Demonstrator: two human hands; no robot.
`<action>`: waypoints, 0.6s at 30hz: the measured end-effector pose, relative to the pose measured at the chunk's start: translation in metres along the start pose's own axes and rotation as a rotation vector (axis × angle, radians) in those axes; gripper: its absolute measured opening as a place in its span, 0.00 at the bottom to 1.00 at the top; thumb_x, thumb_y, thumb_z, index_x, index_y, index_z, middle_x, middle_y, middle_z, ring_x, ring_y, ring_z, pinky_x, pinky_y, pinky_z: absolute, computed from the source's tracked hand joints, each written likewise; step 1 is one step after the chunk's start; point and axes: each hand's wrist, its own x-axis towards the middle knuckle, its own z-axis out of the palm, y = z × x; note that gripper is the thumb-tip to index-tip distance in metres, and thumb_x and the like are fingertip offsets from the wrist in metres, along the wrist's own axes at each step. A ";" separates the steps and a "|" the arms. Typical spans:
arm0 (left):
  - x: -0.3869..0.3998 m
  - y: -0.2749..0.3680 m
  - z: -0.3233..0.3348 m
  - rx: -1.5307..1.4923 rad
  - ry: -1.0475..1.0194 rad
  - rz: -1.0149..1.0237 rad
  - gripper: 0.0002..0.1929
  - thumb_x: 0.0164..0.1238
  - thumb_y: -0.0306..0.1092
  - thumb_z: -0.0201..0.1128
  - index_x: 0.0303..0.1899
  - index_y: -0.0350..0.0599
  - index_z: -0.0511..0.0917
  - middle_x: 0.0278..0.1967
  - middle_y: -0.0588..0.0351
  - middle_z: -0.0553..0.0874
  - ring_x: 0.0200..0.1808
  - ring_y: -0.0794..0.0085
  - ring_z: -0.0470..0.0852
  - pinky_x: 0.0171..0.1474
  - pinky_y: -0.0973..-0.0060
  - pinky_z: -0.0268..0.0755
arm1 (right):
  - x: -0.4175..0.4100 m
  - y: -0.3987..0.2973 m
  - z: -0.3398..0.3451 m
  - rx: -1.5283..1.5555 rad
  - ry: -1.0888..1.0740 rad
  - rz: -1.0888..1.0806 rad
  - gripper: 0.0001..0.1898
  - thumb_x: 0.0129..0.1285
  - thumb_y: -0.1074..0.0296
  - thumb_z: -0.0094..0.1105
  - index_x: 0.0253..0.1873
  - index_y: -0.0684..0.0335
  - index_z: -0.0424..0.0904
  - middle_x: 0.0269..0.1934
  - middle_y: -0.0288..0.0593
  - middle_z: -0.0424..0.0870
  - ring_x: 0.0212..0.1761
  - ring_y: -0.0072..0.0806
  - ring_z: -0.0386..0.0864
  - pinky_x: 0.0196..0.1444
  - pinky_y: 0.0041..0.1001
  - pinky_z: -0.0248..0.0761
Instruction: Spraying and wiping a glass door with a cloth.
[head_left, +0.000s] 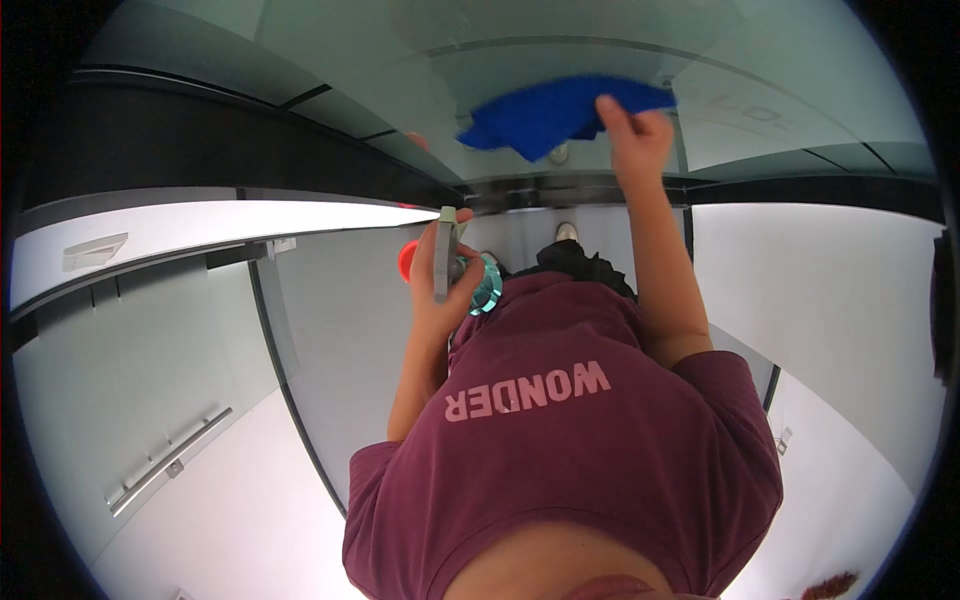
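Observation:
My right hand (637, 146) pinches a blue cloth (544, 112) by its right part, the thumb on top. The cloth is spread out against a large glass panel (360, 45) in front of me, its lower edge in uneven folds. Lower and to the left, my left hand (442, 281) is wrapped around a spray bottle with a grey trigger head (442, 259) and a clear teal body (489, 289). Fingers hide much of the bottle's neck. Beside that hand shows a round orange-red thing (407, 260), partly covered, which I cannot identify.
A dark frame (187, 142) runs along the glass at the left and below it. Behind me on the left is a glass door with a long metal bar handle (172, 461). A white wall panel (810, 277) stands on the right. My shoe (567, 232) is on grey floor.

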 end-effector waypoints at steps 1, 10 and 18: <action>0.000 0.001 0.001 0.019 -0.020 -0.003 0.27 0.48 0.19 0.60 0.56 0.38 0.75 0.54 0.55 0.81 0.36 0.77 0.81 0.43 0.77 0.72 | -0.012 0.023 -0.004 -0.080 -0.061 0.028 0.16 0.58 0.63 0.74 0.22 0.65 0.80 0.19 0.28 0.76 0.23 0.13 0.64 0.24 0.22 0.56; -0.001 -0.009 -0.001 0.035 -0.054 0.007 0.27 0.50 0.19 0.60 0.57 0.39 0.75 0.54 0.53 0.80 0.37 0.75 0.82 0.42 0.77 0.73 | -0.019 0.029 -0.018 0.234 0.057 0.313 0.11 0.63 0.65 0.69 0.29 0.61 0.79 0.26 0.28 0.77 0.30 0.12 0.68 0.32 0.19 0.60; 0.002 0.000 0.005 0.056 -0.082 0.037 0.26 0.51 0.19 0.60 0.57 0.40 0.76 0.47 0.56 0.81 0.37 0.77 0.80 0.42 0.78 0.72 | 0.040 -0.069 -0.013 0.394 0.258 -0.107 0.04 0.66 0.71 0.63 0.41 0.65 0.80 0.33 0.30 0.80 0.34 0.14 0.71 0.38 0.19 0.65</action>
